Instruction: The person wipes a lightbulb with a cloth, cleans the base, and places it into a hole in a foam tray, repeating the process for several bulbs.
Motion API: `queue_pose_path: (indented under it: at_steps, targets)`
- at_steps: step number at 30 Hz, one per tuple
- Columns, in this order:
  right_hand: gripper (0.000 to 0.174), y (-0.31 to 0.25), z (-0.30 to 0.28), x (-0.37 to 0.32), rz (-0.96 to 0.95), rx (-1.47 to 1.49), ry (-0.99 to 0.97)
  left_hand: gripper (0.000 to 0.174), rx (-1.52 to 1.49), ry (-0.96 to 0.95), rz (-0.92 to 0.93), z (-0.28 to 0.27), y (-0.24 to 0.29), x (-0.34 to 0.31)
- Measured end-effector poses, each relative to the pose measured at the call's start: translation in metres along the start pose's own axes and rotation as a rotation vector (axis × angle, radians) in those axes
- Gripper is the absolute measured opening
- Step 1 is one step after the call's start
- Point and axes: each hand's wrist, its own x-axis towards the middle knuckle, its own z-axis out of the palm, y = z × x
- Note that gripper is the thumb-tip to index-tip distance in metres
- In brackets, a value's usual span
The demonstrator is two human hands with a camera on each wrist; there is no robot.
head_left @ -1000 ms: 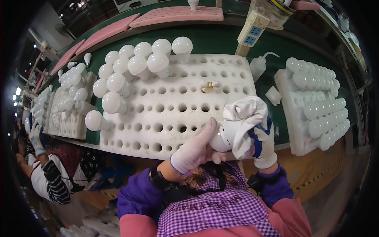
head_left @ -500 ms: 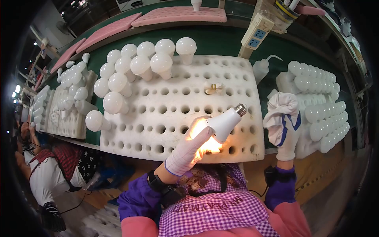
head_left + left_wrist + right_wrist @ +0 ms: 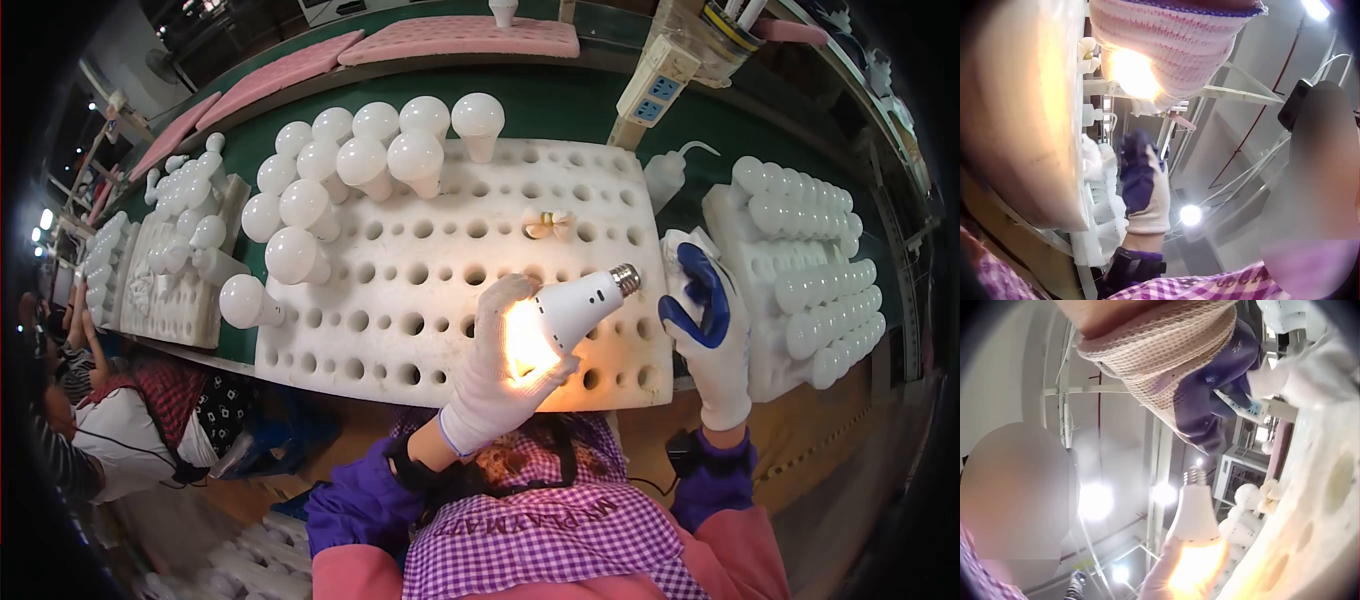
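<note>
In the head view my left hand (image 3: 500, 350), in a white knit glove, grips a light bulb (image 3: 575, 310) around its dome. The dome glows bright and the metal screw base points up and right. In the right wrist view the lit bulb (image 3: 1196, 512) stands base up. My right hand (image 3: 715, 335), in a white glove with blue coating, is apart from the bulb, to its right. Its fingers and thumb are spread in a loose curve with nothing between them. A crumpled white cloth (image 3: 690, 243) lies just behind its fingertips, partly hidden by them.
A white foam tray (image 3: 440, 300) with rows of holes lies in front, several unlit bulbs (image 3: 300, 255) along its left and back. A second foam tray (image 3: 745, 340) of bulbs stands right. Beyond are a squeeze bottle (image 3: 665, 178) and a power strip (image 3: 655, 95). Another person (image 3: 120, 440) works at left.
My right hand has moved off the bulb to the right with the cloth and let the cloth go. The bulb in my left hand has turned base outward and lit up.
</note>
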Motion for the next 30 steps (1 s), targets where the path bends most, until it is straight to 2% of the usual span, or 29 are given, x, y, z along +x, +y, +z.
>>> queue_pose_path:
  at_steps: [2,3,6,7,10,12,15,17,21,30]
  targets:
    - [0.062,-0.024,0.002,-0.002,0.477,0.769,-0.11,0.079,0.137,0.03,0.104,0.001,0.0,0.002]
    - [0.06,-0.041,-0.002,0.004,0.573,0.972,-0.217,0.079,0.137,0.026,0.11,0.003,0.0,0.002]
    - [0.044,-0.049,0.028,0.0,0.832,1.21,-0.286,0.079,0.073,0.062,0.142,0.008,-0.002,0.0]
    - [0.033,-0.055,0.031,0.001,0.86,1.185,-0.298,0.079,0.078,0.076,0.155,0.009,-0.003,-0.001]
    - [0.028,-0.066,0.035,0.002,0.818,1.224,-0.245,0.08,0.063,0.104,0.159,0.01,-0.006,-0.006]
    - [0.029,-0.069,0.037,0.003,0.841,1.175,-0.258,0.08,0.041,0.117,0.159,0.011,-0.011,-0.008]
    - [0.029,-0.071,0.04,0.003,0.773,1.141,-0.257,0.082,-0.049,0.104,0.154,0.012,-0.018,-0.011]
    - [0.039,-0.069,0.041,0.003,0.746,1.107,-0.268,0.083,-0.004,0.126,0.184,0.012,-0.019,-0.01]
    - [0.034,-0.069,0.043,0.003,0.765,1.143,-0.273,0.084,0.063,0.13,0.193,0.011,-0.019,-0.011]
    - [0.043,-0.078,0.04,0.01,0.686,1.178,-0.331,0.085,0.266,0.228,0.24,0.007,-0.015,-0.012]
